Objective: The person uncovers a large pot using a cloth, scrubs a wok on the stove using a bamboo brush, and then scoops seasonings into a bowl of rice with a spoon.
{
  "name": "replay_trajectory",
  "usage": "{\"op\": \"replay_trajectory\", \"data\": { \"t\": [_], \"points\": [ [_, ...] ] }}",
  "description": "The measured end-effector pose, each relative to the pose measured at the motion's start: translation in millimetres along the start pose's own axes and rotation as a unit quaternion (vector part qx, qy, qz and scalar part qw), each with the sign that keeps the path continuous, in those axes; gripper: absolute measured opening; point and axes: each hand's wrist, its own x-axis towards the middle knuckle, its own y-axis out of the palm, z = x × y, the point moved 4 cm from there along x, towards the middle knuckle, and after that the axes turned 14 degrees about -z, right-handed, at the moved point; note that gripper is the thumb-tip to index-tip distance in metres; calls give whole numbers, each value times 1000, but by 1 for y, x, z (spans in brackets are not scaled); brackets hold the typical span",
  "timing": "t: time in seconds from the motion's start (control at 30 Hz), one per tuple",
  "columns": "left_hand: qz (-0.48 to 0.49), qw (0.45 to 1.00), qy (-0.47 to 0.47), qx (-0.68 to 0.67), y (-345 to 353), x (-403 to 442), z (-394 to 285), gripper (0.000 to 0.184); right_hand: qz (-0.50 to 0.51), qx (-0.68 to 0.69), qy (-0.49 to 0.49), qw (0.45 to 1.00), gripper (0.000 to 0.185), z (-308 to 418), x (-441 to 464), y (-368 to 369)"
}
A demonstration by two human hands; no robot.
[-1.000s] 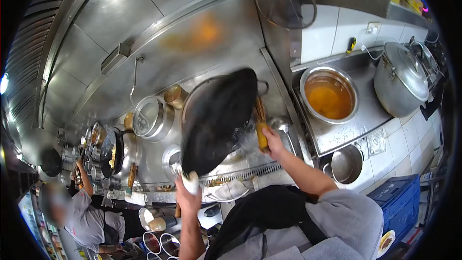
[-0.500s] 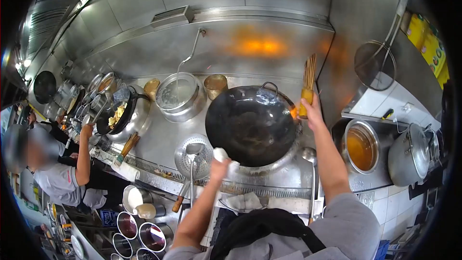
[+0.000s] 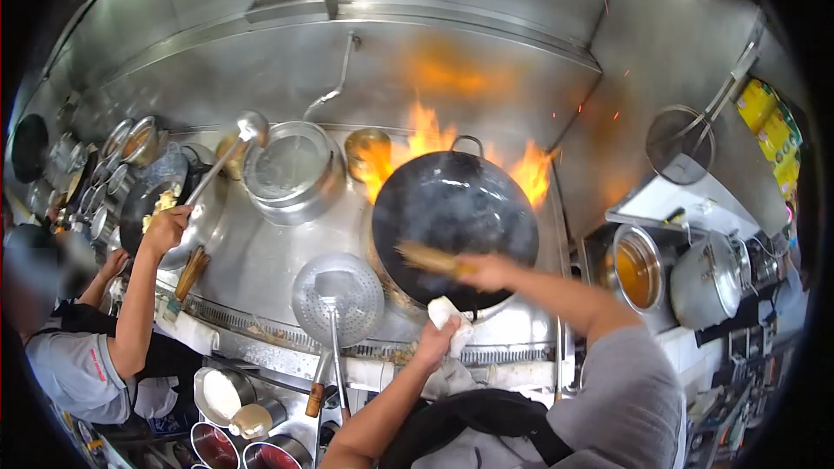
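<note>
A large dark wok sits on the burner, tilted, with flames rising behind its far edge and light smoke inside. My right hand is closed round a bamboo wok brush, whose bristles point left over the inside of the wok; both are smeared by motion. My left hand grips a folded white cloth at the wok's near edge. Whether rim or handle lies inside the cloth is hidden.
A perforated skimmer with a ladle on it lies left of the wok. Behind stands a water pot. At left a co-worker's hand holds another ladle. On the right are an orange-liquid pot and a lidded pot.
My right hand has brought the brush from beyond the wok's right rim down over its inside. My left hand has moved right to the near edge. Flames have flared; the co-worker's ladle is raised.
</note>
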Motion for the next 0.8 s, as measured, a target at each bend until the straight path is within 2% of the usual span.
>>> {"op": "replay_trajectory", "data": {
  "t": [0.03, 0.07, 0.1, 0.13, 0.17, 0.2, 0.27, 0.3, 0.33, 0.37, 0.4, 0.43, 0.5, 0.53, 0.57, 0.6, 0.63, 0.67, 0.7, 0.73, 0.8],
  "points": [
    [-17, 1000, -4, 10, -1, 3, 3, 23, 51, -36, 208, 976, 59, -37, -6, -43],
    [-21, 1000, 3, 5, 1, -2, 0, 23, -63, -259, 169, 949, 49, -129, 29, -62],
    [-31, 999, 14, -4, 3, -3, -6, 22, -136, -243, 287, 917, 43, -103, 10, -140],
    [-35, 999, 16, -5, 0, 0, -8, 22, -261, -108, 347, 894, 49, -113, 15, -173],
    [-26, 999, 17, -8, -2, 1, -8, 23, -372, 32, 397, 838, 57, -123, 13, -189],
    [-15, 1000, 13, -8, -5, -2, -3, 23, -366, 33, 401, 839, 57, -126, 16, -179],
    [-18, 1000, 16, -13, -7, -1, -3, 24, -534, 12, 332, 777, 61, -117, 36, -169],
    [-20, 999, 18, -21, -9, -1, -4, 25, -579, 1, 216, 786, 59, -126, 62, -129],
    [-10, 1000, 9, 27, -13, 3, -2, 29, -607, -14, 97, 789, 57, -133, 87, -88],
    [-17, 999, 10, 27, -17, 1, 0, 29, -444, 15, 167, 880, 56, -100, 91, -51],
    [-8, 999, 20, 26, -17, 0, 1, 31, -257, 19, 224, 940, 56, -60, 89, -13],
    [1, 999, 35, 24, -15, 3, -1, 33, -248, 55, 196, 947, 56, -31, 85, 35],
    [-21, 998, 57, 36, -19, 4, 0, 39, -162, 188, 66, 967, 56, 16, 60, 77],
    [-36, 998, 39, 18, -25, 7, 9, 40, -60, 178, 61, 980, 56, 11, 41, 74],
    [-48, 999, 23, 0, -30, 6, 15, 42, -16, 148, 33, 988, 53, -2, 27, 52],
    [-20, 999, -26, -18, -38, 0, 11, 44, -6, 81, 32, 996, 53, -28, 15, 10],
    [-51, 998, -44, -1, -48, -12, -2, 42, -37, -3, 56, 998, 54, -61, 4, -30],
    [-63, 998, 6, 2, -69, -16, -3, 42, -119, -78, 104, 984, 57, -91, -3, -77],
    [-75, 995, 59, 1, -91, -20, -3, 43, -145, -244, 233, 930, 53, -151, 8, -120],
    [-76, 989, 106, 68, -109, -32, -14, 47, -186, -229, 276, 915, 51, -145, 4, -160],
    [-91, 958, 164, 217, -141, -51, -28, 56, -447, -94, 309, 834, 51, -135, -9, -185]
  ]
}}
